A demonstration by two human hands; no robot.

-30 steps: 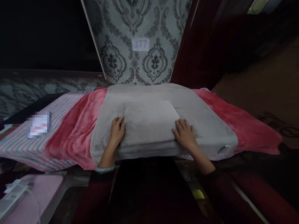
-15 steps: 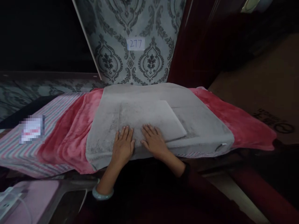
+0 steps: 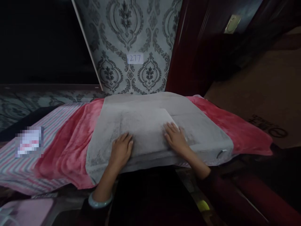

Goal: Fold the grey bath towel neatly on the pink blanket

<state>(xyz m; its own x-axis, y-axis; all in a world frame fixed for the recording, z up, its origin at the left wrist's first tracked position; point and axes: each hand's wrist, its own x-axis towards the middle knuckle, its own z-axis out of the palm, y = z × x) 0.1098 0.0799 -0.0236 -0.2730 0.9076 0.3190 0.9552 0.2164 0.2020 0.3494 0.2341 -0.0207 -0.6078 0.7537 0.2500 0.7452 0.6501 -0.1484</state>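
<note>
A grey fleece cloth (image 3: pixel 199 125) lies spread over a pink blanket (image 3: pixel 75 131). On top of it rests a smaller folded grey piece (image 3: pixel 144 125). My left hand (image 3: pixel 121 150) lies flat with fingers apart on the near left part of the folded piece. My right hand (image 3: pixel 175 137) presses flat on its near right corner, fingers stretched out. Neither hand holds anything. A pale bangle (image 3: pixel 100 201) sits on my left wrist.
A striped sheet (image 3: pixel 25 169) lies under the pink blanket at the left, with a blurred label on it. Patterned grey wallpaper with a tag reading 277 (image 3: pixel 135 58) stands behind. A dark red door frame (image 3: pixel 178 47) rises at the right. Brown cardboard (image 3: pixel 258 91) lies far right.
My hands, close together at the middle of the folded piece half a second ago, have slid apart toward its left and right sides. The view tilted down a little.
</note>
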